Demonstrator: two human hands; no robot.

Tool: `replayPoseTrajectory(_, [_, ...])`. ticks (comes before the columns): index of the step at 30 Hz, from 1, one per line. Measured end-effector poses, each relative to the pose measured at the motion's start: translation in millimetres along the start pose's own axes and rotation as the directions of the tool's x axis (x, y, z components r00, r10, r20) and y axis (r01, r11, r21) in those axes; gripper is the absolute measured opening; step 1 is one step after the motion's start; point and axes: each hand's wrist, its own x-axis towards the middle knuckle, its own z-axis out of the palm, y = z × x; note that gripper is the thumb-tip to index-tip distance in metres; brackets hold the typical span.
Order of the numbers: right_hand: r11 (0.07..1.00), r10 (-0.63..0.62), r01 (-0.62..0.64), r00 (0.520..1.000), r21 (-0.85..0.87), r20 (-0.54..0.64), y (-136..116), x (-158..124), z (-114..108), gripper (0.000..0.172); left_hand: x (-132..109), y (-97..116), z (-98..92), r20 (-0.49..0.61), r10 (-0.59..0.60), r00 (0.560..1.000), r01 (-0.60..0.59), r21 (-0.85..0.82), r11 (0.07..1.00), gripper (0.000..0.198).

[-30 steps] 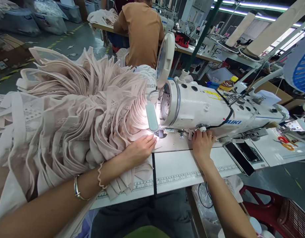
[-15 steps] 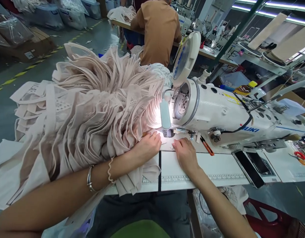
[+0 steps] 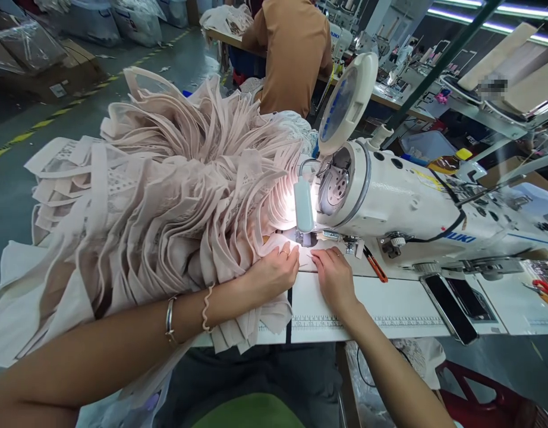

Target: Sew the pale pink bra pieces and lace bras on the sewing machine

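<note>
A white sewing machine [image 3: 390,196] stands before me, its lamp [image 3: 304,205] lighting the presser foot [image 3: 306,239]. Left of the foot, my left hand [image 3: 276,267] is closed, pinching the edge of a pale beige fabric piece [image 3: 277,242]. My right hand [image 3: 334,274] rests on the bed just right of the foot, fingers curled and pressed together; what lies under its fingertips is too small to make out. Beside my left forearm rises a large heap of beige garment pieces [image 3: 167,202] with lace parts, which partly hides the table.
An orange cutter [image 3: 375,264] lies right of my right hand. Two phones [image 3: 450,306] and orange-handled scissors [image 3: 545,291] are farther right on the white table [image 3: 367,297], which has a printed ruler [image 3: 327,322]. A co-worker in a brown shirt [image 3: 292,53] sits ahead.
A pale fabric edge now shows between my left fingers and the presser foot. My left hand has lifted slightly off the bed; my right hand has barely moved. The view has shifted a little.
</note>
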Motion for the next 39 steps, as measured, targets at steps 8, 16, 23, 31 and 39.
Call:
replayPoseTrajectory(8, [0.987, -0.06, 0.075, 0.992, -0.14, 0.109, 1, 5, -1, 0.024, 4, -4, -6.2, 0.057, -0.029, 0.998, 0.032, -0.059, 0.998, 0.037])
replayPoseTrajectory(16, [0.956, 0.154, -0.056, 0.931, -0.288, 0.332, -3, 17, -14, 0.021, 5, -2, -1.0, 0.023, -0.021, 1.0, 0.023, -0.116, 0.993, 0.035])
replayPoseTrajectory(23, [0.937, 0.347, -0.263, 0.782, -0.23, 0.518, -19, 43, -7, 0.02, 5, -10, 3.2, 0.1, -0.171, 0.98, 0.196, -0.359, 0.912, 0.032])
replayPoseTrajectory(31, [0.927, 0.358, -0.373, 0.85, -0.039, 0.385, -20, 27, 3, 0.011, 4, -3, 4.8, 0.008, -0.202, 0.979, 0.146, -0.717, 0.681, 0.039])
replayPoseTrajectory(39, [0.915, 0.354, -0.402, 0.838, 0.031, 0.415, -18, 28, 2, 0.018, -1, 1, -5.7, 0.083, -0.058, 0.995, 0.083, -0.328, 0.941, 0.044])
